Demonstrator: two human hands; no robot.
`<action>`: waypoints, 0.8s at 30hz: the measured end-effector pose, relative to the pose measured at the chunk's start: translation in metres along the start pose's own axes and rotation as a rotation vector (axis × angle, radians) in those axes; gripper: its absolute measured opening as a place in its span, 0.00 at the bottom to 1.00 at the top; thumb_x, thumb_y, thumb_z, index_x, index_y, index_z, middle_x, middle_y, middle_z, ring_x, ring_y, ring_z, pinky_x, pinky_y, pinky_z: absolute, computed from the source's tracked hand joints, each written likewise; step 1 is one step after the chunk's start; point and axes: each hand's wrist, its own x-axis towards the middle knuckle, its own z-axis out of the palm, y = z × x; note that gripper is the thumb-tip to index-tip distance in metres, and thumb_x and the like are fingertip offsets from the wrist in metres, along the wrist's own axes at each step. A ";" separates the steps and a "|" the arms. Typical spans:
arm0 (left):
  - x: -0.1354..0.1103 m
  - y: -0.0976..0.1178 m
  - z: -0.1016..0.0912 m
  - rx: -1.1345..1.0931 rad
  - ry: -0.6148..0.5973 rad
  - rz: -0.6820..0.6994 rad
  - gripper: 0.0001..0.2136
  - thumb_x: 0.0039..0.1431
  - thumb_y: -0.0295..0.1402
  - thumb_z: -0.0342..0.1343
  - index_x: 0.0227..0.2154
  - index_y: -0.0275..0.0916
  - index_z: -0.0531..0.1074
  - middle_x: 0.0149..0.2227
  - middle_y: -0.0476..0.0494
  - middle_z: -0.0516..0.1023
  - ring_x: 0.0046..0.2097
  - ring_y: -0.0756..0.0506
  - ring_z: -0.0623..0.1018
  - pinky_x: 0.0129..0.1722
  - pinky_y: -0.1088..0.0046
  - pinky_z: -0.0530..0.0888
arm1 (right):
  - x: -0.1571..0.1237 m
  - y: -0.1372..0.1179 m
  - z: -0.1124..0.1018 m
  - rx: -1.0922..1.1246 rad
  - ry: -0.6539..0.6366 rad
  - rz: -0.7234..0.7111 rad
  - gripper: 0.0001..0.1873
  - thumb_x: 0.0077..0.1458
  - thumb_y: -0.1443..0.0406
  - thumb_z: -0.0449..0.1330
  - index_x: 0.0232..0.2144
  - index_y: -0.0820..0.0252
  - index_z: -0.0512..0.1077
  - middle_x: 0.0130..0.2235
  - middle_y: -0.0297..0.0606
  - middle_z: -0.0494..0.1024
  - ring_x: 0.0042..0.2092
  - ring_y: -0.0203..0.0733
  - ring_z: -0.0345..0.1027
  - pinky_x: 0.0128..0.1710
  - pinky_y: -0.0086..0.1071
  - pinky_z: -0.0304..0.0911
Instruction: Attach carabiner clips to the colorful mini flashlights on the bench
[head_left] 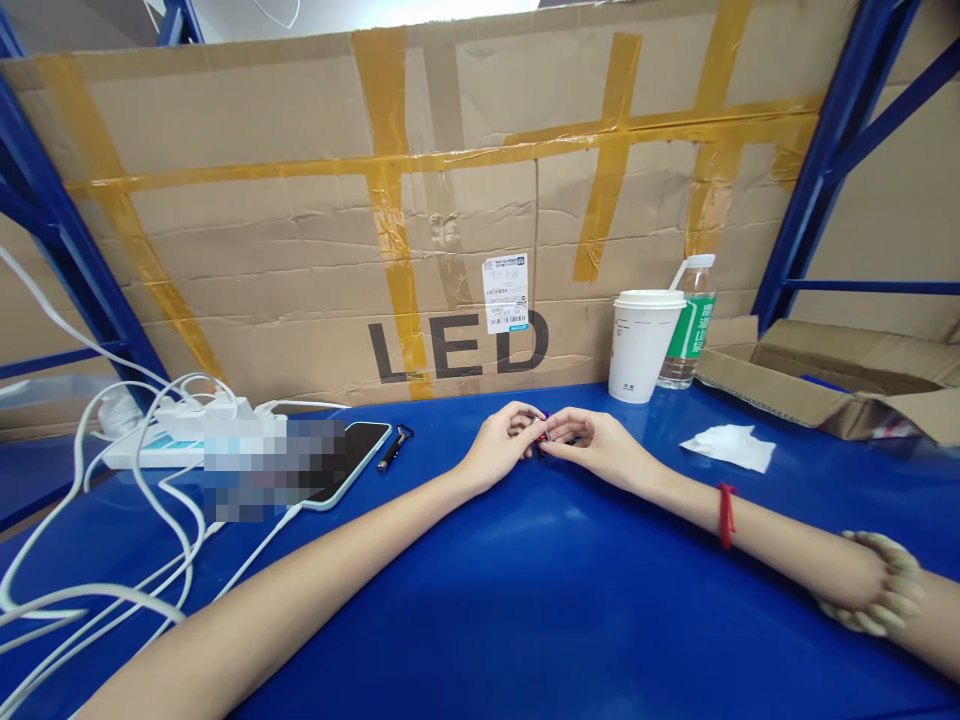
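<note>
My left hand [504,442] and my right hand [598,447] meet over the middle of the blue table [480,620]. Between their fingertips is a small dark object with red and purple-blue parts [543,436]; fingers cover most of it, so its kind does not show. Both hands are closed, thumbs and fingers pinched round it from either side. A red string bracelet [726,515] and a band of pale beads [889,585] circle my right forearm.
To the left lie a phone [352,460], a short black stick with a loop [393,448], a power strip [154,447] and loose white cables [161,500]. On the right stand a paper cup [637,350], a bottle [694,330], a tissue [729,447] and an open carton [787,395]. Cardboard [300,270] backs the table.
</note>
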 end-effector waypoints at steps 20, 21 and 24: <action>0.003 -0.001 0.001 -0.107 0.018 -0.050 0.07 0.60 0.37 0.43 0.34 0.38 0.57 0.23 0.53 0.68 0.19 0.55 0.67 0.21 0.80 0.62 | -0.002 -0.002 -0.004 -0.140 0.039 0.034 0.12 0.43 0.59 0.61 0.27 0.63 0.72 0.22 0.36 0.76 0.24 0.37 0.70 0.25 0.28 0.64; 0.003 -0.001 0.001 -0.103 0.020 -0.055 0.07 0.61 0.36 0.41 0.34 0.38 0.57 0.22 0.53 0.67 0.19 0.55 0.66 0.20 0.80 0.61 | -0.002 -0.002 -0.005 -0.144 0.030 0.029 0.11 0.43 0.60 0.60 0.28 0.62 0.72 0.21 0.35 0.77 0.24 0.38 0.70 0.25 0.29 0.65; 0.001 0.000 0.001 -0.079 0.050 -0.042 0.07 0.62 0.36 0.39 0.35 0.39 0.57 0.20 0.56 0.61 0.19 0.56 0.61 0.20 0.80 0.58 | -0.003 -0.003 -0.005 -0.156 0.016 0.007 0.10 0.44 0.60 0.59 0.29 0.61 0.73 0.22 0.35 0.77 0.25 0.39 0.71 0.27 0.29 0.66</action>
